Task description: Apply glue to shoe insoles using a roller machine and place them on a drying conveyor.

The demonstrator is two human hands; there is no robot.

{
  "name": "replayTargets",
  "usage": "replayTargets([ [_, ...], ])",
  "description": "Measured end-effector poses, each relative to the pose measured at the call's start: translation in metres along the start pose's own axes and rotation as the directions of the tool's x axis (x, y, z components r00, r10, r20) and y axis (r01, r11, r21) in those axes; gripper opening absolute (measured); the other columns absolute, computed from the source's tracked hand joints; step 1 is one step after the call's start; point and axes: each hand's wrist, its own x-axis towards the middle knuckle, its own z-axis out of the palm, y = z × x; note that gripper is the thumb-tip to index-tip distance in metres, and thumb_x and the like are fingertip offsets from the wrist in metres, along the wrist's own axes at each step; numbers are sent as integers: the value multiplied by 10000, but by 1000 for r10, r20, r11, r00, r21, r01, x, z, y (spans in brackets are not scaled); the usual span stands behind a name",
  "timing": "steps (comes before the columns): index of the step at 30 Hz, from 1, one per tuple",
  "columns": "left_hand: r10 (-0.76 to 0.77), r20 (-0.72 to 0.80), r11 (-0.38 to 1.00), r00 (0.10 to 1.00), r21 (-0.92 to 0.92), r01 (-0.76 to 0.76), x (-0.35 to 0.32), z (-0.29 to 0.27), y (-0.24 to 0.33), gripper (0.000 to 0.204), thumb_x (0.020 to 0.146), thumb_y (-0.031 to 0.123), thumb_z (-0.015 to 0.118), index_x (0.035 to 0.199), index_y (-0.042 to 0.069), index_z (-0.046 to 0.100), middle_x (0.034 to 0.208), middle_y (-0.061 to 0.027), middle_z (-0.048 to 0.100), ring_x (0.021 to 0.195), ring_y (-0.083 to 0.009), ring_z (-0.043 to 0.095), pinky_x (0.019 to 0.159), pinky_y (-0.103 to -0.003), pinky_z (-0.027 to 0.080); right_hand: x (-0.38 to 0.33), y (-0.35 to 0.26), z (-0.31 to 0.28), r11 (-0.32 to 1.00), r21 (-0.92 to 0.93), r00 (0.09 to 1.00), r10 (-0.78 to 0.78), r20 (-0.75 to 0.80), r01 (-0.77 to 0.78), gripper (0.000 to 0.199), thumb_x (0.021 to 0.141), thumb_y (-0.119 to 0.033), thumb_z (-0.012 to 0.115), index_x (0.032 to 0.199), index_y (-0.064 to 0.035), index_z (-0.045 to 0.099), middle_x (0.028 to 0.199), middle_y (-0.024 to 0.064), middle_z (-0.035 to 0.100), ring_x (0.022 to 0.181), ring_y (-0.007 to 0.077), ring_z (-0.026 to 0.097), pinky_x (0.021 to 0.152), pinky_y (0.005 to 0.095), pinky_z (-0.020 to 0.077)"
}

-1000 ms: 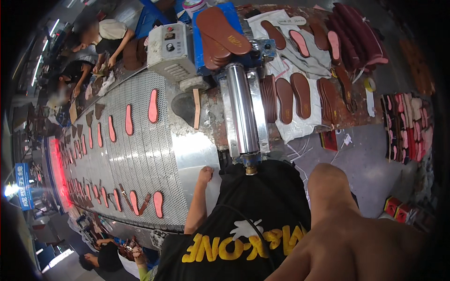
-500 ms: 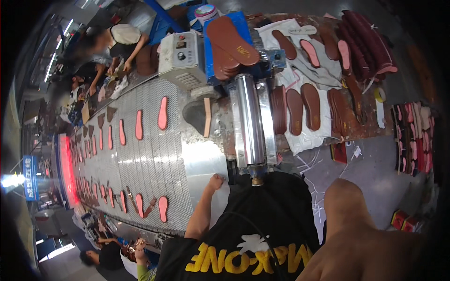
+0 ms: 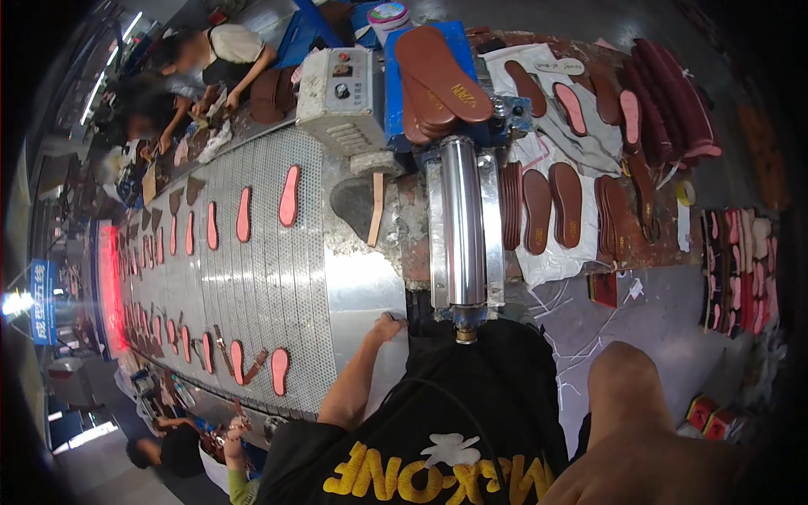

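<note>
My left hand (image 3: 389,326) is closed, its fingers curled at the edge of the bare metal plate (image 3: 366,290) at the conveyor's near end. Whether it grips anything cannot be made out. Large at the lower right is my bent right arm (image 3: 627,391). My right hand (image 3: 644,475) seems to be close to the camera, its fingers hidden. Just ahead of my body stands a machine with a shiny steel roller (image 3: 465,223). Brown insoles (image 3: 442,76) are stacked above it on a blue surface.
Pink insoles (image 3: 289,196) lie in two rows on the mesh conveyor (image 3: 252,286). A grey control box (image 3: 337,97) stands beside it. Right of the roller, more brown insoles (image 3: 566,202) rest on the worktable; a rack of insoles (image 3: 741,269) stands farther right. Other people work on the left.
The view has shifted a little, so the roller machine sits farther right. Pink insoles have travelled slightly left along the conveyor. My left hand stays at the plate's edge.
</note>
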Motion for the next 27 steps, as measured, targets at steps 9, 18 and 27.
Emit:
replayTargets([
  [9, -51, -6, 997, 999, 54, 51, -3, -8, 2, 771, 634, 517, 658, 1060, -99, 473, 896, -188, 586, 708, -237, 592, 584, -327, 488, -3, 12, 12, 1000, 10, 1000, 28, -4, -27, 93, 842, -97, 498, 864, -21, 547, 867, 134, 581, 753, 248, 526, 705, 350, 433],
  [18, -37, 37, 999, 999, 27, 36, -5, -13, 1, 759, 638, 517, 656, 1087, -69, 482, 969, -181, 569, 760, -245, 593, 543, -319, 500, -2, 19, 20, 1000, 6, 1000, 31, -1, -31, 102, 838, -95, 498, 866, -14, 553, 877, 135, 584, 770, 252, 530, 718, 354, 434],
  [27, 48, 125, 999, 991, -15, -46, 1, -9, 0, 848, 643, 549, 647, 1114, -128, 454, 1095, -234, 495, 765, -284, 585, 565, -329, 512, -1, 23, 23, 997, -25, 997, 70, 15, -70, 111, 834, -93, 497, 868, -8, 560, 886, 137, 588, 787, 255, 534, 730, 358, 434],
])
